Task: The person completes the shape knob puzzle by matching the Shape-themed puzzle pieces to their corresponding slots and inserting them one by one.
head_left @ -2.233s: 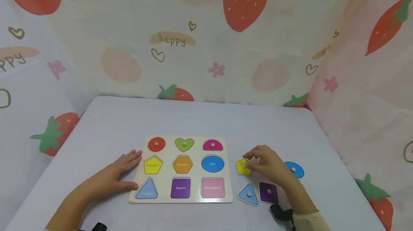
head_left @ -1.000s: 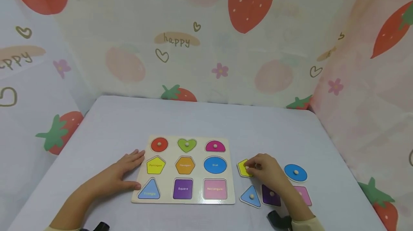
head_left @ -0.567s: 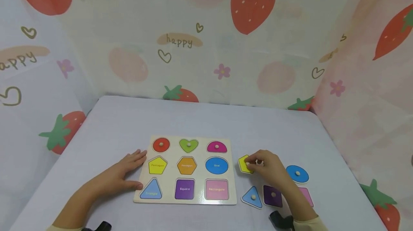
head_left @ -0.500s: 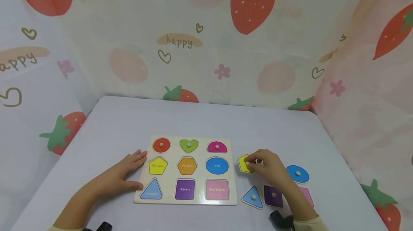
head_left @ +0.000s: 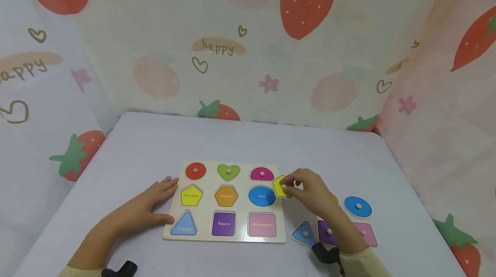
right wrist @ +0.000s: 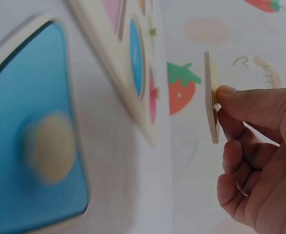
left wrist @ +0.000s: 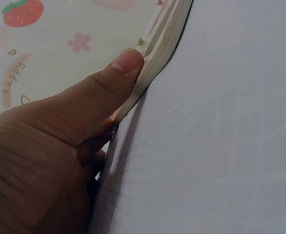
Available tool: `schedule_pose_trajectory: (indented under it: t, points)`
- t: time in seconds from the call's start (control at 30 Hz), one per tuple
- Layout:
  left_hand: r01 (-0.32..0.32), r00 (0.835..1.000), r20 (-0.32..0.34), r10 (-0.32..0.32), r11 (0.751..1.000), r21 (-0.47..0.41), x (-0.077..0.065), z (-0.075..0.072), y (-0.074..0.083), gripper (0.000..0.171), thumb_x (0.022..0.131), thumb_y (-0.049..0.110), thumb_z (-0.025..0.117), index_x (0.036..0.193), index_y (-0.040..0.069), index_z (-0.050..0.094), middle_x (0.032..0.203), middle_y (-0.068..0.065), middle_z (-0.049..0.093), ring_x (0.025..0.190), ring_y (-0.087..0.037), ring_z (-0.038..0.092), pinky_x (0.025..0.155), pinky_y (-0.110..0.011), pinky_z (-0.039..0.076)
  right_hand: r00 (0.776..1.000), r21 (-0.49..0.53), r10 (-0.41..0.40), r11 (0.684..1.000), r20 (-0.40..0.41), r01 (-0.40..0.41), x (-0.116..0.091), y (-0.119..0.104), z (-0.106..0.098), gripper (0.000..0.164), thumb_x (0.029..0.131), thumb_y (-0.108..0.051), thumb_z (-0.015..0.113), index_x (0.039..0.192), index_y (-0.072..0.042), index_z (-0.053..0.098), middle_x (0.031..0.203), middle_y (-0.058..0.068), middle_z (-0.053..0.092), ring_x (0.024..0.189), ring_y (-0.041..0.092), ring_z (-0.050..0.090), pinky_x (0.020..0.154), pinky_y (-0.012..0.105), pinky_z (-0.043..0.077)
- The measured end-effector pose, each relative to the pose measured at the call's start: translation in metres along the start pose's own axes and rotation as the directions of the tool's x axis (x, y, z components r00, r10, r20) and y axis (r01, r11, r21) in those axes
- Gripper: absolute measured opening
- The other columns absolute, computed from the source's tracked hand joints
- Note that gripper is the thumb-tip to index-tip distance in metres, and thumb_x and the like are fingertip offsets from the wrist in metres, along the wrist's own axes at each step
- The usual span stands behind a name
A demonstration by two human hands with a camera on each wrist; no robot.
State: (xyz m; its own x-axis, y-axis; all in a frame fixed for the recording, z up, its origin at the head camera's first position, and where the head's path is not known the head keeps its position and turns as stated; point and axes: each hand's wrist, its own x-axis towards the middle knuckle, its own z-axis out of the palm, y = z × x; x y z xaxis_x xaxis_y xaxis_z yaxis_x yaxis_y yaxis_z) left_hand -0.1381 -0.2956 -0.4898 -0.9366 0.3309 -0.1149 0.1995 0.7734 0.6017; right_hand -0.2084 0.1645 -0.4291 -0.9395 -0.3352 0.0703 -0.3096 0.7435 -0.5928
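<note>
My right hand (head_left: 310, 189) pinches a yellow pentagon puzzle piece (head_left: 278, 186) by its small knob. In the head view the piece overlaps the right edge of the wooden shape puzzle board (head_left: 242, 233); the right wrist view shows the piece (right wrist: 210, 97) edge-on, off the table. My left hand (head_left: 151, 206) rests at the board's left edge, fingers fairly straight, thumb (left wrist: 128, 61) against its side. The board's top row holds a red circle (head_left: 195, 171), a green heart (head_left: 228, 172) and a magenta half circle (head_left: 262, 174), all with knobs. The other printed recesses show no knobs.
Right of the board lie a blue triangle (head_left: 304, 234), a purple square (head_left: 325, 233), a pink rectangle (head_left: 366, 234) and a blue oval (head_left: 358, 207). An orange piece (head_left: 334, 198) is mostly hidden behind my right hand. Strawberry-print curtains (head_left: 217, 79) surround the white table (head_left: 186, 139).
My right hand took hold of the yellow pentagon, raised it from the table and carried it left to the board's right edge. My left hand stays at the board. The head view shifted slightly.
</note>
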Motion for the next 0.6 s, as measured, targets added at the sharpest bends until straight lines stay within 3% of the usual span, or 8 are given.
schedule_pose_trajectory:
  t: [0.27, 0.6]
  points:
    - [-0.009, 1.000, -0.010, 0.009, 1.000, 0.001, 0.003, -0.005, 0.002, 0.103, 0.078, 0.062, 0.079, 0.160, 0.017, 0.038, 0.169, -0.008, 0.027, 0.156, -0.045, 0.015, 0.122, -0.066, 0.018, 0.999, 0.026, -0.047, 0.999, -0.014, 0.048, 0.013, -0.027, 0.002, 0.012, 0.091, -0.018, 0.080, 0.103, -0.021, 0.081, 0.091, -0.007, 0.067, 0.098, 0.020, 0.057, 0.074, 0.027, 0.055]
    - [0.005, 1.000, -0.004, -0.005, 1.000, -0.016, 0.001, 0.001, 0.003, 0.103, 0.077, 0.060, 0.082, 0.159, 0.016, 0.039, 0.169, -0.009, 0.028, 0.155, -0.047, 0.015, 0.122, -0.066, 0.018, 0.998, 0.076, -0.065, 0.995, 0.021, 0.063, 0.021, -0.055, 0.019, 0.010, 0.091, -0.021, 0.080, 0.100, -0.024, 0.080, 0.089, -0.012, 0.066, 0.097, 0.016, 0.058, 0.080, 0.029, 0.055]
